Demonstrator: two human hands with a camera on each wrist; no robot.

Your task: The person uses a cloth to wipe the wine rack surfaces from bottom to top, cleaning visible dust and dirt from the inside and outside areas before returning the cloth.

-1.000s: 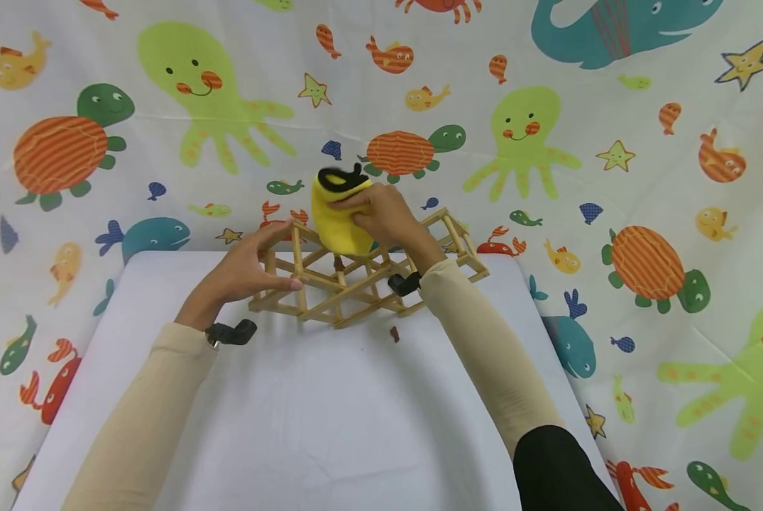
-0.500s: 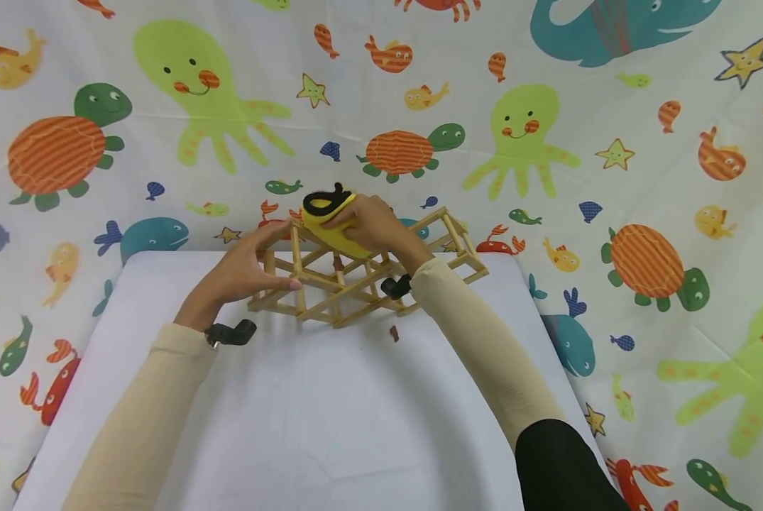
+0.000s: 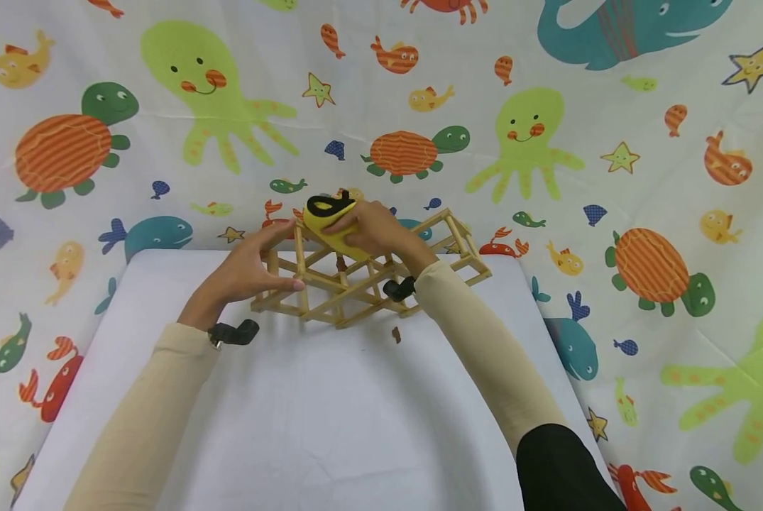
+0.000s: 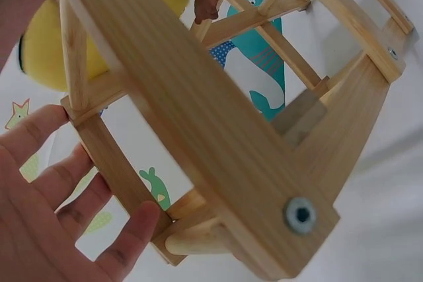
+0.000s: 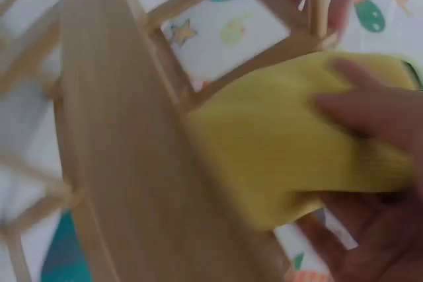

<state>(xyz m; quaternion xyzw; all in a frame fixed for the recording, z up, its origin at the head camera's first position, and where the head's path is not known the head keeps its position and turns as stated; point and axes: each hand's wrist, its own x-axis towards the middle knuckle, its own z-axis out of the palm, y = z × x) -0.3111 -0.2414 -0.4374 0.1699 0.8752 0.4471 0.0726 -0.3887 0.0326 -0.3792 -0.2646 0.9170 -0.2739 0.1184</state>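
Note:
A pale wooden slatted rack (image 4: 178, 110) stands at the far side of the table, its bars fixed with metal bolts. My left hand (image 3: 243, 273) grips the rack's left end, thumb in front and fingers behind a bar. My right hand (image 3: 377, 227) pinches a yellow cloth (image 3: 336, 231) with black trim, bunched between thumb and fingers. In the right wrist view the yellow cloth (image 5: 291, 130) lies against the rack's wide slat (image 5: 145, 137), and the view is blurred. A small brown scrap (image 4: 206, 2) sits on one of the rack's bars.
Another brown scrap (image 3: 397, 335) lies on the white table (image 3: 330, 411) in front of the rack. A curtain (image 3: 368, 92) printed with sea animals hangs right behind the table and down its sides. Each wrist carries a small black camera.
My right hand has lowered the yellow cloth onto the rack's upper bars and shifted slightly left. The left hand keeps its grip and the rack stays in place.

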